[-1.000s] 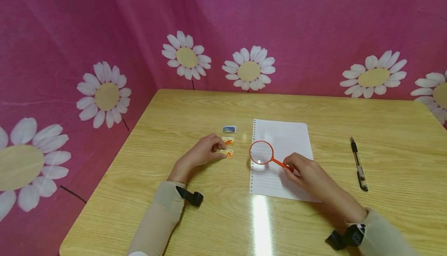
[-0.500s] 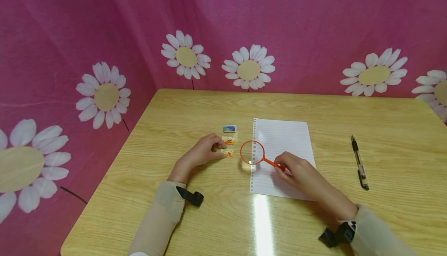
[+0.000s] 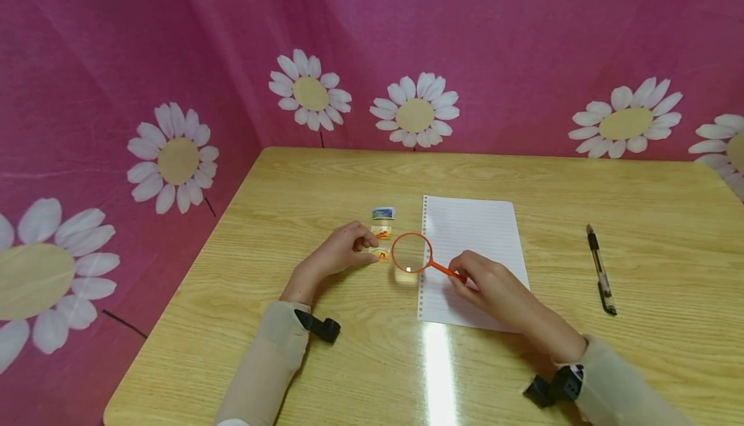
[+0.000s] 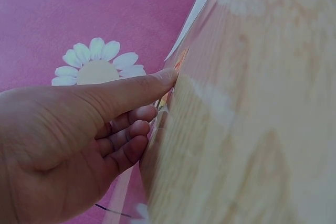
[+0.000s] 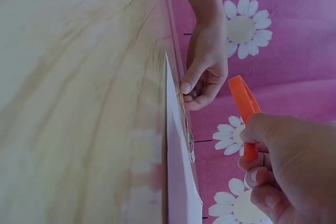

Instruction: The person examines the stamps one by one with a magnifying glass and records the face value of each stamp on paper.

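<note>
In the head view a red-orange magnifying glass point(image 3: 444, 269) is tilted over the left edge of a lined sheet point(image 3: 476, 232), its lens just right of the small stamps. The right hand point(image 3: 496, 290) pinches the end of its handle point(image 5: 244, 100) between thumb and fingers. Three stamp-like pictures lie in a column: a blue one point(image 3: 383, 213) at the back, a yellow-and-red one point(image 3: 382, 232) in the middle, and a yellow-orange one point(image 3: 382, 255) nearest. The left hand point(image 3: 334, 252) rests beside the two nearer stamps, thumb tip at the nearest one's left edge, fingers loosely bent.
A black-capped clear pen point(image 3: 601, 271) lies right of the paper. Pink cloth point(image 3: 494, 39) with daisies hangs behind and left of the wooden table point(image 3: 325, 181). Both wrists carry black camera mounts point(image 3: 318, 326).
The right hand has moved left with the magnifying glass, so its lens has gone from over the paper to close beside the stamps. The left hand stays in place.
</note>
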Demonstrator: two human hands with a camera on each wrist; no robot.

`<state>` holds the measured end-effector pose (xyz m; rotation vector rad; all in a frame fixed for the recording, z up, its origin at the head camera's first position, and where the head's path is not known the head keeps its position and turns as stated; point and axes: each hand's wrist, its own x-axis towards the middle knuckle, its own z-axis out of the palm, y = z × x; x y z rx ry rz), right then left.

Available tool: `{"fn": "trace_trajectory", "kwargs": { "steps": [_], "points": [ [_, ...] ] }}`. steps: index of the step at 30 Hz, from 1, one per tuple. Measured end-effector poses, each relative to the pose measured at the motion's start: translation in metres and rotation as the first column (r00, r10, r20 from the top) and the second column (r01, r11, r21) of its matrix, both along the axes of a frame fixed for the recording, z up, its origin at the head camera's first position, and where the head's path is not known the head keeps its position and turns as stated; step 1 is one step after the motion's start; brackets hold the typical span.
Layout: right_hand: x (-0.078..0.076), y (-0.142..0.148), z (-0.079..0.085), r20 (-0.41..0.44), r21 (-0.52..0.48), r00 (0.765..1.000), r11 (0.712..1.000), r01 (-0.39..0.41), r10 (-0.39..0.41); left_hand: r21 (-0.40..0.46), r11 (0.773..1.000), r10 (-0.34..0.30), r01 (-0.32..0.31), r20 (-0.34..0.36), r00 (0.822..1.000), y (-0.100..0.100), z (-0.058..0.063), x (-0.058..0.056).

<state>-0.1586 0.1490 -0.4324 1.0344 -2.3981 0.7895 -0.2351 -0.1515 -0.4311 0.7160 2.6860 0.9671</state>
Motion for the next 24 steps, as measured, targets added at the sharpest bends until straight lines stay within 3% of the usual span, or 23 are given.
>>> {"fn": "trace_trajectory", "kwargs": {
  "steps": [16,24],
  "points": [
    [-0.003,-0.016,0.001,-0.033,0.007,0.999,1.000,-0.028,0.028,0.002,1.000,-0.002,0.002,0.011,1.000,-0.001,-0.002,-0.001],
    [-0.005,-0.025,0.001,-0.067,0.002,0.995,0.998,-0.068,0.068,0.006,1.000,-0.008,0.008,-0.032,0.999,-0.002,-0.003,-0.001]
  ]
}}
